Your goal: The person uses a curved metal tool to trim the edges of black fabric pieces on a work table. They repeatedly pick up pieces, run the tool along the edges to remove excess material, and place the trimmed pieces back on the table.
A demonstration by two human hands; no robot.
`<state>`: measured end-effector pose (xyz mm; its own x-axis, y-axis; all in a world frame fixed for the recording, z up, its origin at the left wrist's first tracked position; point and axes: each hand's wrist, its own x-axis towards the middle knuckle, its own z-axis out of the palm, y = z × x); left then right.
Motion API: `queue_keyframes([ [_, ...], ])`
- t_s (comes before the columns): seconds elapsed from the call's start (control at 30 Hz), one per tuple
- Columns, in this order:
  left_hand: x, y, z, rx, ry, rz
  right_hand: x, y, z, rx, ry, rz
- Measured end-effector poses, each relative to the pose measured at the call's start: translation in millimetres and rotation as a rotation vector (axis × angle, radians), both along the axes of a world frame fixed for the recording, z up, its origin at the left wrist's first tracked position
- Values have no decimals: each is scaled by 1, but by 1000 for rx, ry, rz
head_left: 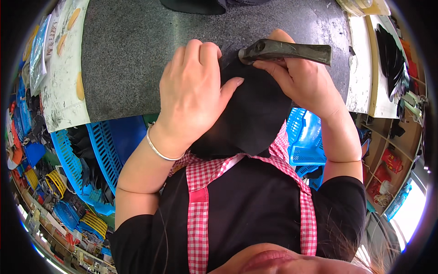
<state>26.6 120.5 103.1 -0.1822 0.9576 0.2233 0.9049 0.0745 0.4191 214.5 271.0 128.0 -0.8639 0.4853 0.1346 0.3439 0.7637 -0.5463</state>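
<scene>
A piece of black, leather-like material [253, 107] lies at the front edge of the dark worktop [132, 59] and hangs down toward my apron. My left hand [191, 93] is closed at its left side, thumb on top of the material and fingers curled at its far edge. In my right hand [308, 82] is a hammer [292, 50], gripped close to its metal head. The head's round face is just above the far part of the black piece. The handle is mostly hidden by my hand.
Blue plastic baskets [107, 150] with dark pieces stand below the worktop's left side; a blue crate [308, 137] is under the right. Black material [196, 4] lies at the far edge. A white board [68, 91] borders the left, black cut pieces [390, 59] the right.
</scene>
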Motion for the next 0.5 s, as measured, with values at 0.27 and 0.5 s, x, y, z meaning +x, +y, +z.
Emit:
queue_keyframes([
  [0.27,-3,7,-13,150,-150,53,-3,0,3,-31,15,-10],
  [0.5,-12,16,-9,129,-303,24,-15,6,7,49,-5,-9],
])
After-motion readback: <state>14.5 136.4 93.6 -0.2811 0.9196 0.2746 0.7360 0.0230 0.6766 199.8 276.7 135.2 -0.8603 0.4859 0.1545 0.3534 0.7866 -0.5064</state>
